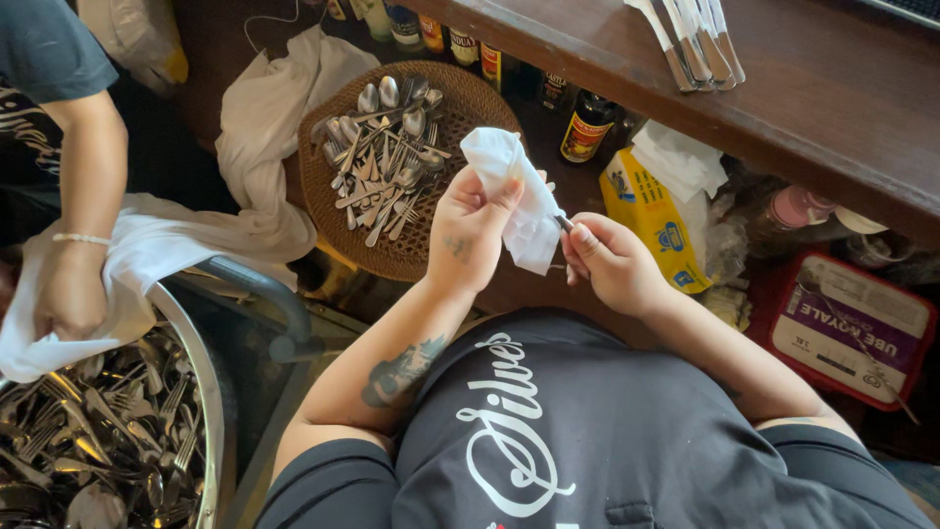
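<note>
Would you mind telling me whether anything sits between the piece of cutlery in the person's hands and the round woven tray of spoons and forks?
Nothing visible does. The left hand wraps a white cloth around the cutlery piece, pinched by the right hand, beside the woven tray.

We are seeing a round wicker tray (pixel 482 98) holding a pile of spoons and forks (pixel 387 157), with a white cloth (pixel 264 127) lying just beside it. A steel basin (pixel 201 377) at lower left is holding more cutlery (pixel 98 441). A co-worker's arm (pixel 88 196) is hanging over it, a white towel (pixel 147 250) beneath. Dark bottles (pixel 586 127) are standing under a wooden counter (pixel 822 88), where several knives (pixel 695 44) are lying. A yellow packet (pixel 651 220) and a red-rimmed tub (pixel 847 328) are sitting at right.
</note>
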